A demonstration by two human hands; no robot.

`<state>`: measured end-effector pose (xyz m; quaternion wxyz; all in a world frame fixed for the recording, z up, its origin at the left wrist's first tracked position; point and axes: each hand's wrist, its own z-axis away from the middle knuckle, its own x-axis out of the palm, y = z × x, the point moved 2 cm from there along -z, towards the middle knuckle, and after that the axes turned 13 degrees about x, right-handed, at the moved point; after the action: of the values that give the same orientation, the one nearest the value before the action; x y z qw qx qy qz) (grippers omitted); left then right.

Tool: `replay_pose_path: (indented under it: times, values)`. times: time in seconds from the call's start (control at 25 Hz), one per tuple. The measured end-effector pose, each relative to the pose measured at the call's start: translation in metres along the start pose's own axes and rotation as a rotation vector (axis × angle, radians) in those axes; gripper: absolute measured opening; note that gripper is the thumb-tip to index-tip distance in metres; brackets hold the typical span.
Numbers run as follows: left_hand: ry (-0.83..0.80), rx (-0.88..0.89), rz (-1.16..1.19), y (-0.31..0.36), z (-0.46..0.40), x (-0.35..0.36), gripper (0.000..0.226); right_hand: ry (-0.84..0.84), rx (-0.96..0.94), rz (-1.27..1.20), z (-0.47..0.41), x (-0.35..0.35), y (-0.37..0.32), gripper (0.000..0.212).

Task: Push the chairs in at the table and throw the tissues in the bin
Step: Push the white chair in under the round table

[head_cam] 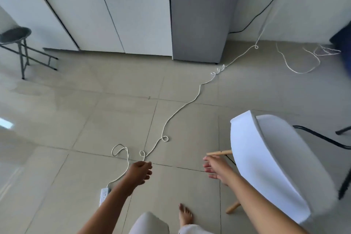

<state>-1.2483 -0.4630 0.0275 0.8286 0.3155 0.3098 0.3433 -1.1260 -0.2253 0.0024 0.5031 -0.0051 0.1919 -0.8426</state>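
A white shell chair (269,163) with wooden legs stands at the right of the head view, its curved back toward me. My right hand (215,168) hovers just left of the chair's back, fingers apart, holding nothing. My left hand (141,172) is stretched out over the tiled floor, fingers loosely curled with nothing in them. No tissues, bin or table top show in this frame.
A white cable (190,101) snakes across the floor from a power strip (104,194) by my left arm toward the grey fridge (201,15). White cupboards (91,11) line the back. A dark stool (16,40) stands far left. Black metal legs (326,139) lie right of the chair.
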Motion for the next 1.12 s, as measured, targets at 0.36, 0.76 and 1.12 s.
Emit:
replay_pose_path:
  times: [0.36,0.76,1.12]
  values:
    - [-0.532,0.208,-0.440,0.116,-0.109,0.016,0.022,0.204,0.032,-0.627,0.032,0.001,-0.014,0.014]
    - [-0.982,0.297,-0.532,0.161,-0.071,0.106,0.025,0.528,-0.067,-1.139,0.116,-0.005,0.073,0.010]
    - [-0.894,0.379,-0.239,0.221,-0.045,0.187,0.086,0.346,-0.223,-1.767,0.136,-0.068,0.111,0.037]
